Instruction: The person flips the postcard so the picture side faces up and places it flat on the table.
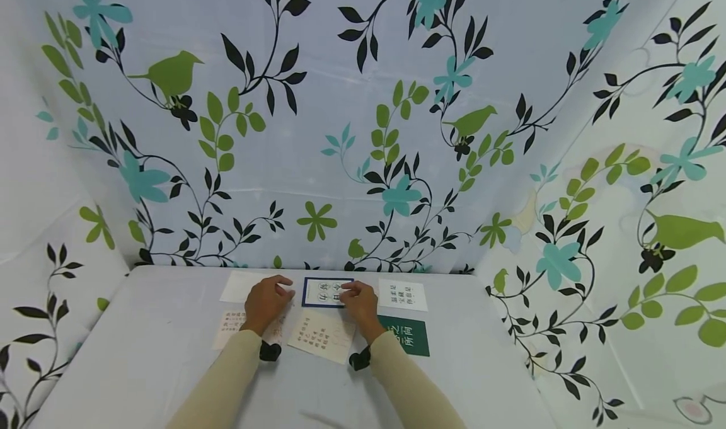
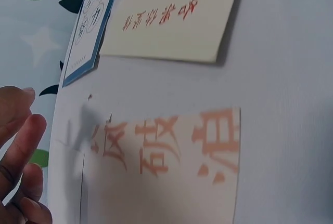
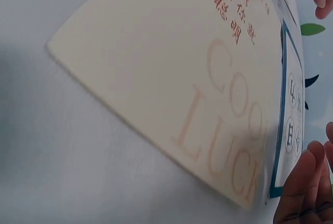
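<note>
Above the cards on the left my left hand [image 1: 269, 303] hovers with loosely bent fingers and holds nothing. My right hand [image 1: 360, 303] is over the right end of a white card with a blue border [image 1: 314, 298]; whether its fingertips touch it cannot be told. Nearer to me, between the wrists, lies a cream card with red handwriting [image 1: 323, 334], printed letters on it in the right wrist view. Under and beside the left hand are a pale card with orange print [image 2: 166, 182] and a plain white card [image 1: 234, 288].
On the right lie a white card with dark writing [image 1: 404, 295] and a dark green card [image 1: 416, 339] with white characters, partly behind the right wrist. The white table [image 1: 130, 360] meets a cloth [image 1: 334, 240] printed with leaves and birds at its back edge.
</note>
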